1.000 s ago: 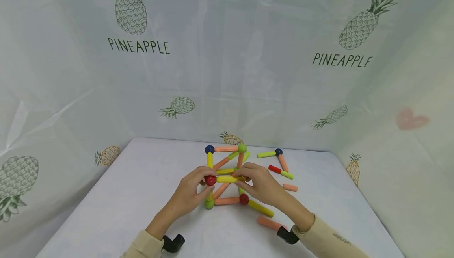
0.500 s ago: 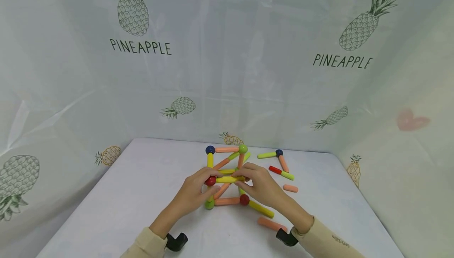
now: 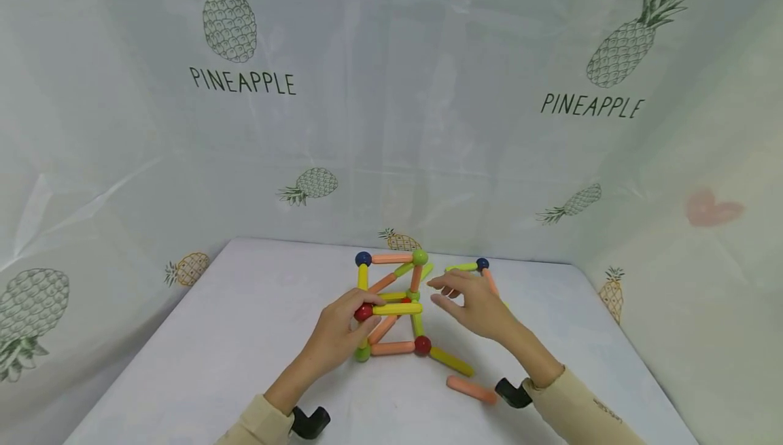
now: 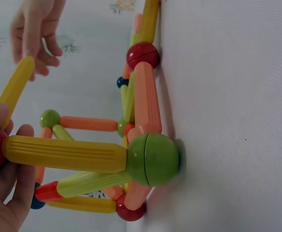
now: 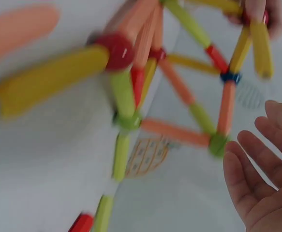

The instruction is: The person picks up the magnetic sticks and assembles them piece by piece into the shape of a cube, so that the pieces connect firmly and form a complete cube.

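Observation:
In the head view, a frame of coloured rods and balls stands on the table. My left hand pinches the red ball at its upper near corner. From that ball a yellow rod sticks out to the right, its far end free. Below, in the left wrist view, another yellow rod joins the red ball to a green ball at the table. My right hand hovers right of the frame, fingers apart and holding nothing; a green ball is nearest it in the right wrist view.
A yellow rod extends from the frame's lower red ball. An orange rod lies loose in front. Behind my right hand, a dark blue ball has rods attached. White pineapple-print cloth hangs behind the table.
My right hand has let go of the yellow rod's right end and moved right. The left hand shifted its fingers on the red ball and still holds it. The rod stays in place.

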`<state>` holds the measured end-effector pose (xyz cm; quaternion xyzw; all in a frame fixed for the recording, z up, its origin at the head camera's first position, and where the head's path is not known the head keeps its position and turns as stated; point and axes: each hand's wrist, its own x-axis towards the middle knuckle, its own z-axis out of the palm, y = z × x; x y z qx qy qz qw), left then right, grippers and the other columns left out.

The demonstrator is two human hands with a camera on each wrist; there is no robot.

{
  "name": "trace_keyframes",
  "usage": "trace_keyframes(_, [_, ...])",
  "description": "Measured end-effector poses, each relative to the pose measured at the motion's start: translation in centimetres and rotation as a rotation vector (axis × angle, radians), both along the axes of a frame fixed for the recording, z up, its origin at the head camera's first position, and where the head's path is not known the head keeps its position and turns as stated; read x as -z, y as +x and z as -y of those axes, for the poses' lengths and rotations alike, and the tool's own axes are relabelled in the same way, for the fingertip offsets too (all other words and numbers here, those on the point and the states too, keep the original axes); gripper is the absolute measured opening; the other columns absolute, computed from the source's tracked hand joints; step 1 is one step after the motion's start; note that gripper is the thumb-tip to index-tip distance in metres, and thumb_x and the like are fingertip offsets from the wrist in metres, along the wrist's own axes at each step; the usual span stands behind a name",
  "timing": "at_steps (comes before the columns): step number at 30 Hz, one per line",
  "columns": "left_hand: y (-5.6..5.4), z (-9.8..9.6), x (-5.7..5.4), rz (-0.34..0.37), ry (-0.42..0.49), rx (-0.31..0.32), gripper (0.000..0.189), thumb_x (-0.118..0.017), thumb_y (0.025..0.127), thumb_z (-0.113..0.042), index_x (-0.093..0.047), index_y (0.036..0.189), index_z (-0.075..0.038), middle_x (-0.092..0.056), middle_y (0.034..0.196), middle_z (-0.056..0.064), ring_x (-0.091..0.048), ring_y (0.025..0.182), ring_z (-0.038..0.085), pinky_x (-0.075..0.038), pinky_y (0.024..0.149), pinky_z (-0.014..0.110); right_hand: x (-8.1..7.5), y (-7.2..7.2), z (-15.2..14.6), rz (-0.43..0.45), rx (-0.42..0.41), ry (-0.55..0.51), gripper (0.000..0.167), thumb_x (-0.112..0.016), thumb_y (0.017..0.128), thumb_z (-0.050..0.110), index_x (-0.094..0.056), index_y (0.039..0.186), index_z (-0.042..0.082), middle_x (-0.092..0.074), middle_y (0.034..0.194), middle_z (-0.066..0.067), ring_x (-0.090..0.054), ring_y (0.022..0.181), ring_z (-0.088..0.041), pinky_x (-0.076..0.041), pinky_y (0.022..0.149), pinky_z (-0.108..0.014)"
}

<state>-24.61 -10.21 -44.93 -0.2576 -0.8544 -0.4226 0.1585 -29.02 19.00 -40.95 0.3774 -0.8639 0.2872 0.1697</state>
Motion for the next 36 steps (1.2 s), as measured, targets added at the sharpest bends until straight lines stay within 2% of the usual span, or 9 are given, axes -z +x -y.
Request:
trace_keyframes(5, [0.1, 0.0, 0.1, 0.010, -0.003, -0.023, 0.034, -0.073, 0.089, -0.017, -0.060, 0.116, -0.034, -0.055, 0.111, -0.021, -0.053, 0.093, 0.003, -0.051, 0.076, 0.022, 1.3, -3.7, -4.3, 0.029, 0.154, 0.016, 0.025, -0.073, 0.089, 0.011, -0.070, 0.113, 0.013, -0.066, 0.101, 0.003, -0.063, 0.083, -0.010, -0.056, 0.070, -0.031])
trace_keyframes(11, [0.1, 0.2, 0.4, 0.021, -0.002, -0.033, 0.035, -0.073, 0.089, -0.017, -0.059, 0.116, -0.035, -0.055, 0.109, -0.021, -0.053, 0.092, 0.004, -0.050, 0.074, 0.022, 3.6, -8.2, -8.5, 0.134, 0.330, 0.107, 0.031, -0.067, 0.092, 0.008, -0.065, 0.122, 0.004, -0.060, 0.119, -0.015, -0.059, 0.102, -0.035, -0.052, 0.082, -0.050])
trace_keyframes(14, [0.1, 0.3, 0.5, 0.017, 0.002, -0.028, 0.034, -0.073, 0.090, -0.019, -0.059, 0.116, -0.035, -0.055, 0.109, -0.022, -0.053, 0.092, 0.004, -0.050, 0.073, 0.022, 4.6, -9.9, -9.6, 0.204, 0.380, 0.150, 0.036, -0.063, 0.095, 0.011, -0.060, 0.129, 0.003, -0.054, 0.129, -0.019, -0.054, 0.113, -0.041, -0.047, 0.090, -0.055])
trace_keyframes(17, [0.0, 0.2, 0.5, 0.008, 0.008, -0.017, 0.033, -0.073, 0.090, -0.021, -0.059, 0.117, -0.035, -0.055, 0.110, -0.022, -0.053, 0.092, 0.003, -0.050, 0.074, 0.022, 5.4, -11.2, -10.3, 0.231, 0.382, 0.189, 0.038, -0.059, 0.097, 0.008, -0.056, 0.134, 0.003, -0.050, 0.134, -0.021, -0.050, 0.120, -0.043, -0.042, 0.095, -0.058])
trace_keyframes(23, [-0.1, -0.1, 0.3, -0.002, 0.019, 0.021, 0.034, -0.073, 0.090, -0.017, -0.060, 0.119, -0.030, -0.056, 0.113, -0.020, -0.053, 0.094, 0.004, -0.051, 0.076, 0.022, 6.5, -12.5, -11.1, 0.235, 0.380, 0.259, 0.042, -0.051, 0.098, 0.001, -0.049, 0.140, 0.000, -0.042, 0.140, -0.027, -0.042, 0.126, -0.048, -0.037, 0.099, -0.061])
trace_keyframes(28, [-0.2, -0.2, 0.4, -0.005, 0.011, 0.024, 0.035, -0.073, 0.090, -0.017, -0.060, 0.119, -0.030, -0.056, 0.113, -0.020, -0.053, 0.093, 0.003, -0.051, 0.075, 0.022, 7.0, -12.9, -11.3, 0.294, 0.383, 0.267, 0.044, -0.045, 0.098, 0.001, -0.046, 0.142, -0.001, -0.040, 0.141, -0.028, -0.039, 0.128, -0.048, -0.034, 0.101, -0.062])
trace_keyframes(31, [-0.2, -0.1, 0.3, -0.006, 0.006, 0.026, 0.034, -0.072, 0.090, -0.020, -0.059, 0.119, -0.034, -0.056, 0.113, -0.021, -0.053, 0.093, 0.003, -0.051, 0.074, 0.022, 7.0, -13.0, -11.2, 0.320, 0.401, 0.249, 0.040, -0.049, 0.098, 0.002, -0.052, 0.137, 0.000, -0.044, 0.135, -0.025, -0.045, 0.123, -0.045, -0.037, 0.101, -0.059])
trace_keyframes(36, [-0.3, 0.2, 0.2, -0.007, 0.002, 0.027, 0.031, -0.069, 0.092, -0.029, -0.057, 0.120, -0.037, -0.055, 0.113, -0.020, -0.053, 0.093, 0.004, -0.051, 0.071, 0.022, 6.6, -12.8, -11.2, 0.316, 0.381, 0.258, 0.027, -0.062, 0.093, 0.002, -0.066, 0.119, 0.004, -0.053, 0.116, -0.019, -0.054, 0.107, -0.038, -0.043, 0.095, -0.056])
